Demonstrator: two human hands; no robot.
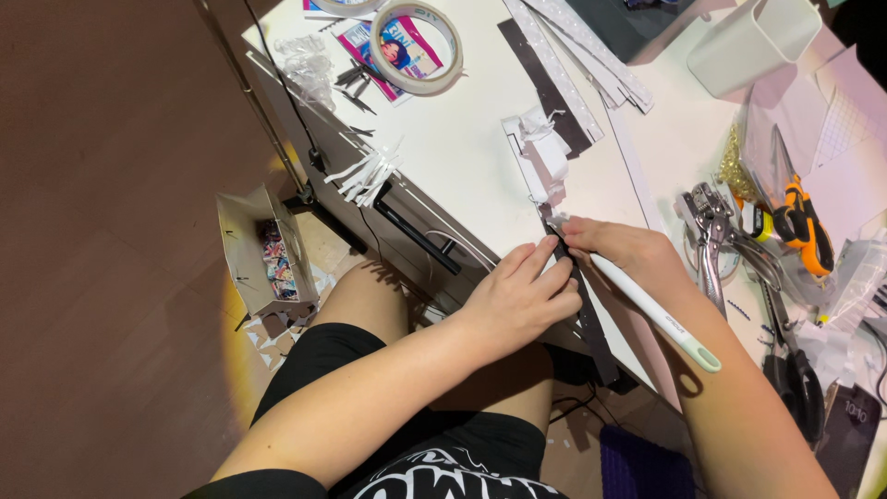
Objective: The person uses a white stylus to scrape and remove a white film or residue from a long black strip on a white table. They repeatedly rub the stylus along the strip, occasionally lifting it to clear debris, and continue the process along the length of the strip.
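Note:
My left hand (519, 296) presses flat on a long dark strip (591, 323) lying along the near edge of the white desk (462, 148). My right hand (621, 248) grips a white pen-shaped craft knife (658, 314), its tip down on the strip's far end just beyond my left fingertips. The knife's handle points back toward my right forearm. White paper scraps (545, 148) lie right beyond the strip's end.
A roll of clear tape (416, 46) sits at the desk's far left. A second dark strip and white perforated strips (573, 55) lie in the middle. A white cup (753, 42), metal punch pliers (713, 249) and an orange cutter (802, 226) are at the right. A paper scrap bag (263, 254) stands on the floor.

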